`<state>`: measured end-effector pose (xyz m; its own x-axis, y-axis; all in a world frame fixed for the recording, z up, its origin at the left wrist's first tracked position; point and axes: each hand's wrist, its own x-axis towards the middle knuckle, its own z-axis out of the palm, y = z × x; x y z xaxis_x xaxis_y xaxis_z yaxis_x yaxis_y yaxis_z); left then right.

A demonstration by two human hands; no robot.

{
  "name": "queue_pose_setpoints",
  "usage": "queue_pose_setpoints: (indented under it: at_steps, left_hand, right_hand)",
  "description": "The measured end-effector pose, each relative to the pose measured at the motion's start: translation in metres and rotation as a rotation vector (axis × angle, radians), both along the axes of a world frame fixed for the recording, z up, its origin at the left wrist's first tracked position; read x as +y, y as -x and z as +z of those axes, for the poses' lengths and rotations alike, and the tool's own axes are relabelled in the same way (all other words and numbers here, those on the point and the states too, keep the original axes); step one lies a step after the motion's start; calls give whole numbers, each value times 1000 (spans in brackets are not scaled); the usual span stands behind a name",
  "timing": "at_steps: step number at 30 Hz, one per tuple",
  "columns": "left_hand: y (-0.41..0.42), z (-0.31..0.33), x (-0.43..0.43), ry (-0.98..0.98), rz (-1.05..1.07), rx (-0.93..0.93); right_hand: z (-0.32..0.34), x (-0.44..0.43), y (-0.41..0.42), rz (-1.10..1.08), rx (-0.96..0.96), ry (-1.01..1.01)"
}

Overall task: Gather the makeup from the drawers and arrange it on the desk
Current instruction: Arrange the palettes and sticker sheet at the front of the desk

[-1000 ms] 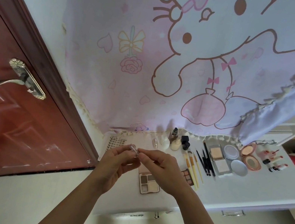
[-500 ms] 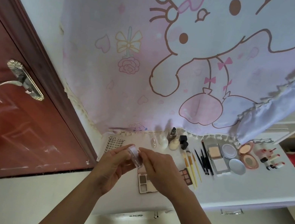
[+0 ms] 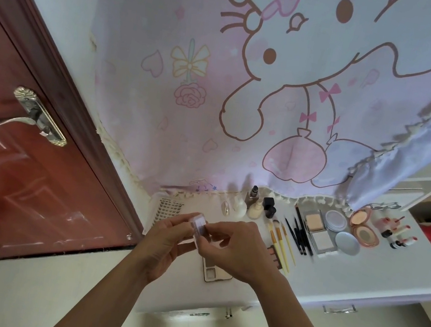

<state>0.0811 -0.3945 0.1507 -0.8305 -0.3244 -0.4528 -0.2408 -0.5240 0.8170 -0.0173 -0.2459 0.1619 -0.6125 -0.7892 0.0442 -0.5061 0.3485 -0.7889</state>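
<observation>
Both hands hold a small clear case above the desk, left of the brushes. Left hand grips its left side, right hand pinches its right edge. The hands cover most of a palette on the desk below. Past the brushes: compacts, lipsticks; bottles behind. The case stands on edge, long axis running near-far, its face turned right.

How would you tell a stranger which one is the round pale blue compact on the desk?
Start at the cartoon curtain hanging over the white desk and look toward the desk's right half. There, right of the black brushes, lie several compacts. It is the closed blue disc nearest the front edge; the others are open or square.
</observation>
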Motion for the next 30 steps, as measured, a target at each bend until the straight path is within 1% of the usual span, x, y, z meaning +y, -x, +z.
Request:
queue_pose_setpoints:
  at_steps: [5, 9, 15, 18, 22, 24, 26, 28, 30]
  left_hand:
    - [-1, 1, -2, 20, -20, -22]
    - [-3, 0, -4, 37, 14, -48]
    - [-5, 1, -4, -123, 59, -19]
    - [-5, 4, -3, -188, 68, 6]
    - [-1, -1, -7, -309, 163, 28]
    - [0, -5, -11, -326, 205, 42]
    - [0, -10, -15, -318, 247, 48]
    - [-1, -15, -17, -281, 286, 31]
    - [0, -22, -18, -193, 303, -32]
  right_hand:
    - [0, -3, 1, 2, -36, -6]
    - [0, 0, 4, -108, -111, 61]
    - [-5, -2, 13, -171, -259, 124]
    - [-10, -1, 18, -231, -410, 147]
    - [-19, 0, 18, -263, -646, 167]
    - [-26, 2, 18, -298, -803, 200]
    - [-33, 4, 17, -321, -906, 192]
    - [-40, 5, 16, -289, -918, 138]
    - [-49, 7, 15, -222, -816, 81]
